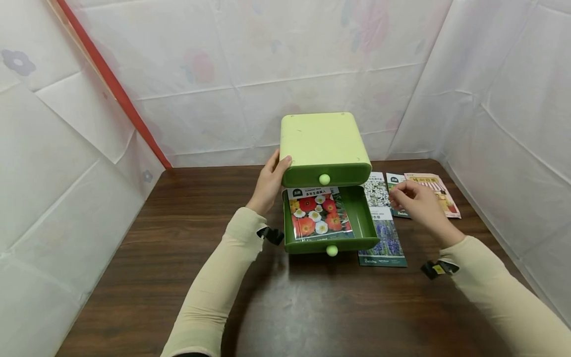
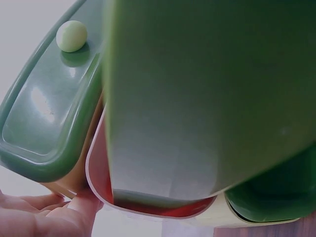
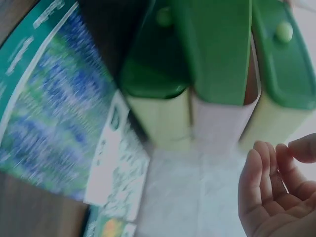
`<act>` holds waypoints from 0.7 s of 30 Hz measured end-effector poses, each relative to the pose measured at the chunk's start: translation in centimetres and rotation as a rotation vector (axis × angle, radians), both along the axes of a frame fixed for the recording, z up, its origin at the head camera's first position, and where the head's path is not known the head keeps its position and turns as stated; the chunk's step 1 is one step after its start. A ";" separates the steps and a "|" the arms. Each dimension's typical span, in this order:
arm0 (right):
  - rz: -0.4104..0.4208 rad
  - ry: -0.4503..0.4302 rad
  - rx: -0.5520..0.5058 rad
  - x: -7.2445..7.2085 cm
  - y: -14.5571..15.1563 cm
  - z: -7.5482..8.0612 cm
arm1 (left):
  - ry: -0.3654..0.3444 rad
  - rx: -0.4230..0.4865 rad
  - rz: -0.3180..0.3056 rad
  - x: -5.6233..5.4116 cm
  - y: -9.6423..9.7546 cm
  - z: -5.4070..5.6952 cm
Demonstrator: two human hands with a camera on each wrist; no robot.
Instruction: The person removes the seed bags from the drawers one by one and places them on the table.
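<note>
A small drawer cabinet [image 1: 323,139] has a pale green top and dark green fronts with round knobs. Its middle drawer [image 1: 362,213] is pulled out, and a seed packet with red and white poppies [image 1: 314,214] lies inside, overlapping another packet. My left hand [image 1: 267,181] rests against the cabinet's left side, thumb at the top's front corner. To the right, my right hand [image 1: 417,203] hovers over seed packets, fingers loosely bent and thumb near the index fingertip, nothing showing between them in the right wrist view. The bottom drawer [image 3: 155,64] is hidden in the head view.
Right of the cabinet lie a purple-flower packet [image 1: 387,243], a white-flower packet [image 1: 376,191], a dark green packet [image 1: 394,182] partly behind my right hand, and a pink packet [image 1: 446,198]. White sheeting [image 1: 250,64] surrounds the brown table [image 1: 187,223] at the back and sides.
</note>
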State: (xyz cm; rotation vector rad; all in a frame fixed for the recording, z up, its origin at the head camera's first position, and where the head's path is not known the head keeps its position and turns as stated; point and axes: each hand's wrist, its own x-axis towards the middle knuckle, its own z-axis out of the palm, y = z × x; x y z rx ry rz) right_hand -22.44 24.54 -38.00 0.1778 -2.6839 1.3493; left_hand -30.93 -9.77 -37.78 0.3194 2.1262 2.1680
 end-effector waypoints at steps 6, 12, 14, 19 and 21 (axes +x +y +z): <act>0.061 0.129 0.101 0.2 -3.8 0.6 | -0.017 0.015 -0.006 0.0 -0.2 -0.1; 0.184 0.160 0.192 0.2 -7.2 0.2 | -0.023 0.031 -0.009 0.0 -0.3 -0.2; 0.226 0.150 0.213 0.2 -7.9 0.0 | -0.021 0.030 -0.009 0.1 -0.3 -0.1; 0.321 0.141 0.333 -0.3 -9.3 -0.7 | -0.020 0.025 -0.010 0.1 -0.2 -0.1; 0.354 0.125 0.395 -0.6 -9.7 -0.9 | -0.021 0.029 -0.012 0.1 -0.2 -0.1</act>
